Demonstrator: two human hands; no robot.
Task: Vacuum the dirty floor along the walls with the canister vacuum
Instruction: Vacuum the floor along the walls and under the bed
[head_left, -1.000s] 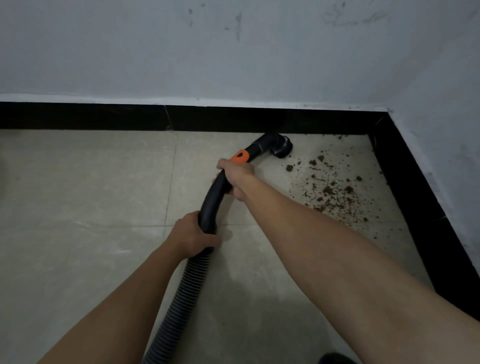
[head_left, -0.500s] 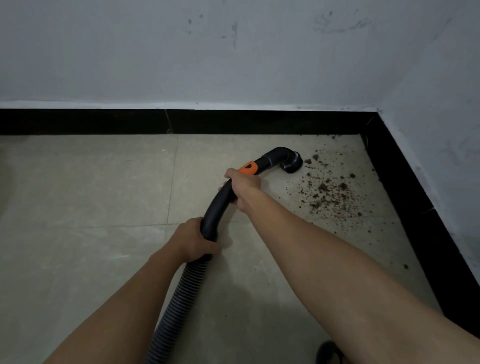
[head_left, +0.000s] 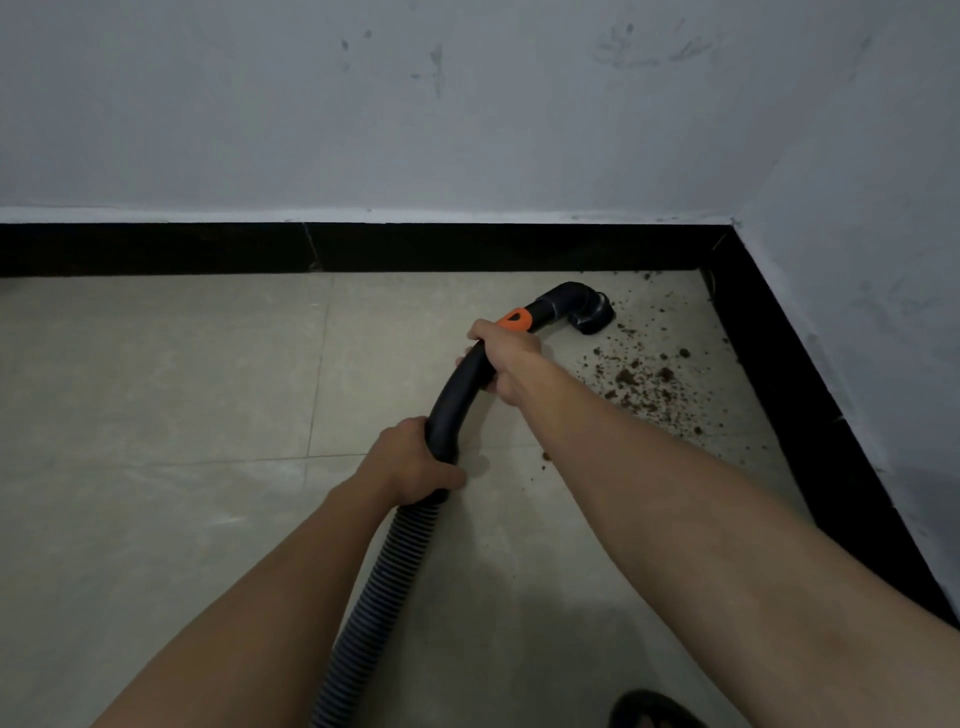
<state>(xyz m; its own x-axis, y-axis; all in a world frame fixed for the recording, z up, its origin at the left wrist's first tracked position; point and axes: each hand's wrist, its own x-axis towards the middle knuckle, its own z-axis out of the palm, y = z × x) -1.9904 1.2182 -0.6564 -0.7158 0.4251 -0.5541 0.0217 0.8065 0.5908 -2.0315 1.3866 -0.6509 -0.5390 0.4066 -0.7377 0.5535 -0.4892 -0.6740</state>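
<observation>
Both hands are clamped on the black curved handle (head_left: 460, 395), the right hand (head_left: 506, 361) ahead of the left hand (head_left: 410, 462), and its nozzle (head_left: 587, 309) rests near the baseboard (head_left: 467, 247), with dirt (head_left: 644, 384) lying just right of it toward the corner.

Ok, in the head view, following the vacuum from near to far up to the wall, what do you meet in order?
Near to far: ribbed hose → left hand → curved black tube → right hand → orange tab → nozzle → black skirting → wall.
</observation>
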